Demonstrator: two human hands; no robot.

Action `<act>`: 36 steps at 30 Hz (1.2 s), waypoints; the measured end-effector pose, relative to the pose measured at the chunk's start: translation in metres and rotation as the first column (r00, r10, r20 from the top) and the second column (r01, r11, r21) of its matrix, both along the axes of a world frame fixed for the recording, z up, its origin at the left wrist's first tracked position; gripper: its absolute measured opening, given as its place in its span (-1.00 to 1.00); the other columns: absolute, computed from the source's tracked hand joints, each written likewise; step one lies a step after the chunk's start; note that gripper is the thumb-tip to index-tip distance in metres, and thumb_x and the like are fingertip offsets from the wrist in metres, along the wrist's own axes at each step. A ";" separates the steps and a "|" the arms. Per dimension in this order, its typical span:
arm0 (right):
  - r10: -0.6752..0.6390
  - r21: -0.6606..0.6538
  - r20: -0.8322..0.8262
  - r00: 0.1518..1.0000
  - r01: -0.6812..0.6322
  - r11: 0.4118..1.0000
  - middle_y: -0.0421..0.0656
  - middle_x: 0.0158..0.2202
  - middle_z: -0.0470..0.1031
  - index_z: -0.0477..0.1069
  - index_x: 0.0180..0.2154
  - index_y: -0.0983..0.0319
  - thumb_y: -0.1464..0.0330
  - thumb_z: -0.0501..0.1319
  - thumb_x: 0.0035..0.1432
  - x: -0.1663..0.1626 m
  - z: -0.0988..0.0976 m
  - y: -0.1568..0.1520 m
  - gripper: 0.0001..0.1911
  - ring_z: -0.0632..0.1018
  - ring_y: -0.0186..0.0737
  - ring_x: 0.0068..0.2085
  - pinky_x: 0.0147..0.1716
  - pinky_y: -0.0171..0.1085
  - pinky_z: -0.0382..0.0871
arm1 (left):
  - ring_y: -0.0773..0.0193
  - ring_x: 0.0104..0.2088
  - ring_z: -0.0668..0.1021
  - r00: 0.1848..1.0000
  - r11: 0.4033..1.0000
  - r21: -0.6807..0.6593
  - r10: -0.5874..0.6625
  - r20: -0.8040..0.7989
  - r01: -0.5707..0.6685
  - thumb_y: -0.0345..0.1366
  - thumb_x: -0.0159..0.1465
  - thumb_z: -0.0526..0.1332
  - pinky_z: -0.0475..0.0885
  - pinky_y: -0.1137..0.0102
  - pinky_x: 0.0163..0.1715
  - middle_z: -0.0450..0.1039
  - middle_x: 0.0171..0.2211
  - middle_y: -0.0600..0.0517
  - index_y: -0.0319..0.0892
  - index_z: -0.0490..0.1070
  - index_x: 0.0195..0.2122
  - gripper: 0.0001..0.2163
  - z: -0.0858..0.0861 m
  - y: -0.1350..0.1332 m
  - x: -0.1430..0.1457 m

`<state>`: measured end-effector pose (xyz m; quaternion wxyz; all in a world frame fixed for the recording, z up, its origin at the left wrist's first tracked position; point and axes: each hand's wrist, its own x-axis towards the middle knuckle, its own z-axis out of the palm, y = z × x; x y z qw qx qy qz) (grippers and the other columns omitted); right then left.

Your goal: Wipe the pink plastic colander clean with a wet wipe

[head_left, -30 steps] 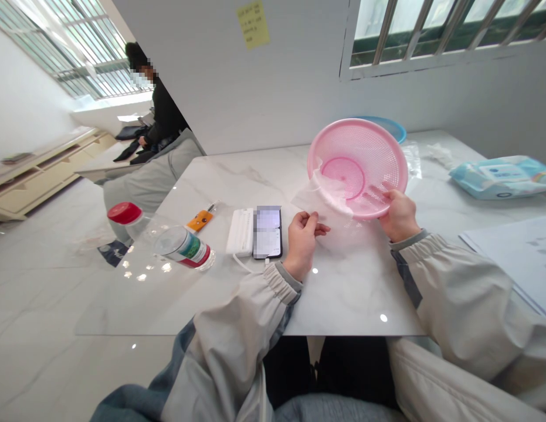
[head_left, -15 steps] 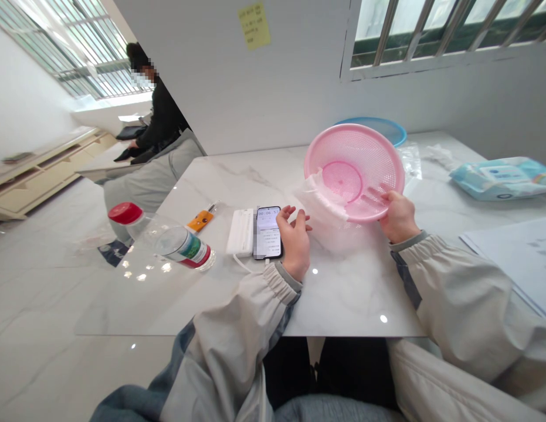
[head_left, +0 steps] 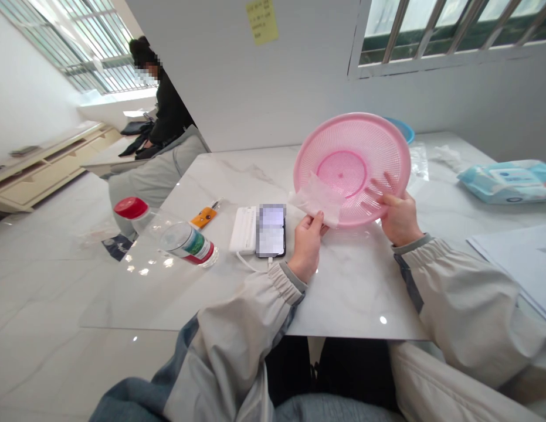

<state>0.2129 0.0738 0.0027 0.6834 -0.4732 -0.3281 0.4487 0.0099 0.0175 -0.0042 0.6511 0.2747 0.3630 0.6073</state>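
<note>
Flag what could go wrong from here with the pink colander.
The right hand holds the tilted pink colander only at its rim; the left hand pressing the wipe on it might push it loose. The bottle lying on its side at the table edge may roll off.

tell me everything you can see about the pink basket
The pink basket is a round, shallow strainer of what looks like plastic, its wall a fine mesh of holes around a solid flat disc in the middle. It is tilted up, its hollow facing the camera, above the marble table. The right hand grips its lower right rim. The left hand holds a white wipe against its lower left part. A blue basin shows behind it.
</note>
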 end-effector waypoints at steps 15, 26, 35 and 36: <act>0.184 0.115 -0.059 0.981 -0.176 0.978 -0.16 0.18 0.70 0.62 0.13 -0.02 0.49 0.36 0.08 0.002 -0.005 0.000 -0.42 0.68 0.14 0.27 0.11 0.24 0.75 | 0.04 0.37 0.57 1.000 0.987 -0.156 0.029 -0.003 -0.029 -0.49 0.40 0.29 0.50 0.13 0.41 0.51 0.40 -0.15 -0.17 0.41 0.40 -0.47 -0.003 -0.002 0.001; 0.119 0.091 -0.059 0.991 -0.113 0.989 -0.11 0.17 0.69 0.61 0.09 0.01 0.40 0.37 0.19 -0.001 0.003 -0.002 -0.58 0.71 0.12 0.22 0.04 0.22 0.75 | -0.06 0.31 0.60 0.991 0.985 -0.149 -0.103 -0.089 0.089 -0.37 0.38 0.35 0.70 0.21 0.06 0.51 0.38 -0.18 -0.15 0.42 0.40 -0.45 -0.007 -0.003 -0.002; -0.076 0.039 -0.135 0.988 0.082 0.996 -0.13 0.12 0.70 0.60 0.06 0.05 0.49 0.25 0.14 0.004 0.000 0.005 -0.53 0.76 0.01 0.09 -0.05 0.11 0.76 | -0.08 0.28 0.61 0.979 0.986 -0.032 -0.167 -0.117 0.164 -0.13 0.31 0.51 0.52 0.08 0.33 0.61 0.24 -0.22 -0.21 0.63 0.04 -0.64 -0.003 -0.004 0.000; -0.108 0.025 -0.145 0.984 0.112 0.993 -0.14 0.12 0.70 0.59 0.06 0.04 0.49 0.25 0.14 0.005 -0.001 0.007 -0.54 0.76 0.00 0.08 -0.06 0.10 0.76 | -0.06 0.29 0.60 0.982 0.987 -0.047 -0.157 -0.107 0.152 -0.15 0.30 0.52 0.51 0.10 0.34 0.58 0.28 -0.21 -0.20 0.61 0.07 -0.62 -0.003 -0.004 -0.001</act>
